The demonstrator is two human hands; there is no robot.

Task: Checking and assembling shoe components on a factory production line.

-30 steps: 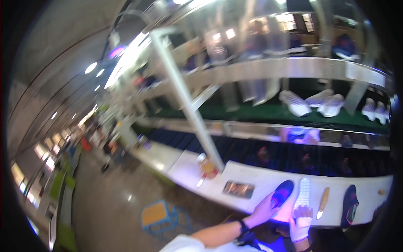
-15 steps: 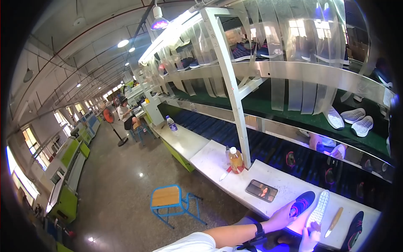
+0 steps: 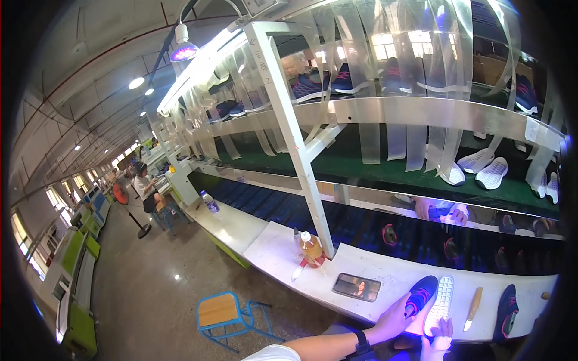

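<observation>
My left hand (image 3: 390, 320) is closed round the heel end of a dark blue shoe upper (image 3: 423, 293) with pink laces, its toe pointing away from me. Right beside it lies a white shoe sole (image 3: 443, 296), its gridded face up. The fingers of my right hand (image 3: 438, 338) grip the near end of that sole. To the right on the white worktop (image 3: 376, 310) rests a wooden-handled tool (image 3: 473, 307) with a pale, narrow tip. Farther right sits another dark shoe upper (image 3: 507, 313) with pink edging.
A phone (image 3: 356, 287) lies left of the shoe, with a bottle of amber drink (image 3: 312, 248) and a red-and-white tool (image 3: 298, 270) behind it. Dark rollers (image 3: 361, 228) carry shoe uppers past the worktop. Soles stand on a green belt (image 3: 385, 174) above. A stool (image 3: 218, 310) stands left.
The view has swung right, so the surroundings sit farther left. My right-hand fingers have shifted on the sole's near end. My left hand still holds the shoe upper.
</observation>
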